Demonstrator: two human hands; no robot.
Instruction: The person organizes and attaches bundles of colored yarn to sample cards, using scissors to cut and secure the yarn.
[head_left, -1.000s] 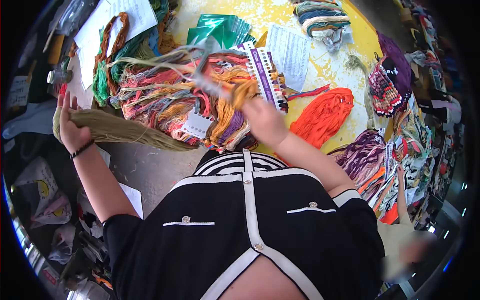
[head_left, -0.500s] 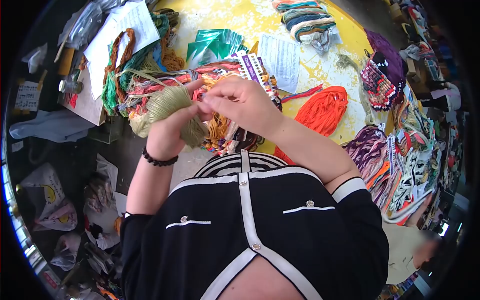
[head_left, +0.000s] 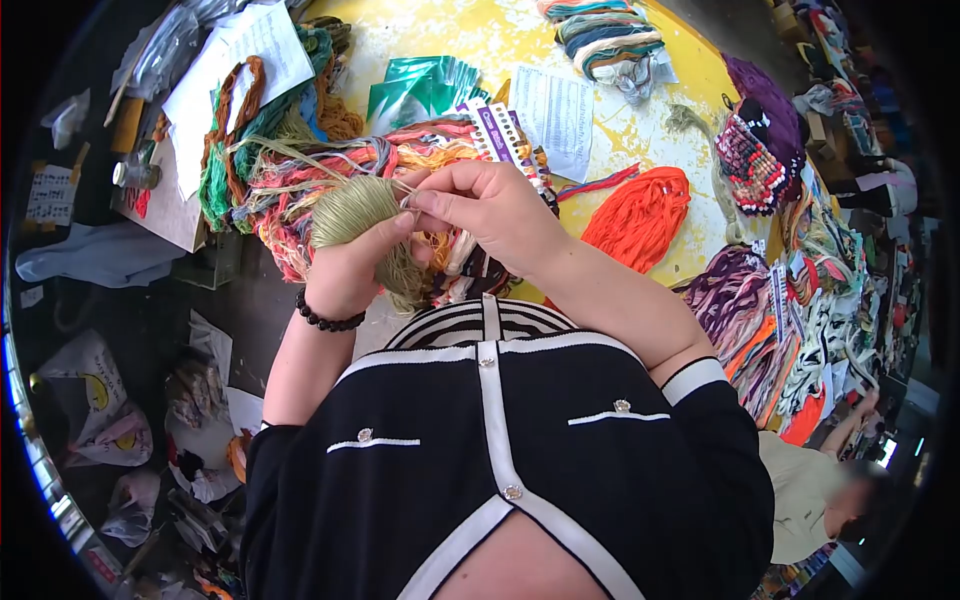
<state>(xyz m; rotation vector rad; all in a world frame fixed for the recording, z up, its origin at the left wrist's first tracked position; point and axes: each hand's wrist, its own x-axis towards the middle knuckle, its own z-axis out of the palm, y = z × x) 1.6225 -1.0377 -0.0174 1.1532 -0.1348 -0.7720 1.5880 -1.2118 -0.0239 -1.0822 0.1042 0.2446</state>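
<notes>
Olive-green embroidery thread (head_left: 352,212), wound into a thick skein, sits in the person's left hand (head_left: 352,272), whose fingers are curled around it so that the bundle bulges above the thumb and a tail hangs below the palm. A black bead bracelet (head_left: 325,318) rings that wrist. The right hand (head_left: 490,212) is closed in a pinch just beside the skein, thumb and forefinger gripping a few strands drawn from its upper edge. Both hands are raised in front of the chest, above the near edge of a yellow table (head_left: 500,35). Under them lies a heap of mixed coloured threads (head_left: 330,175) and a thread colour card (head_left: 500,135). Farther right on the table rests an orange skein (head_left: 640,215), with a printed paper sheet (head_left: 555,115) beyond the card
</notes>
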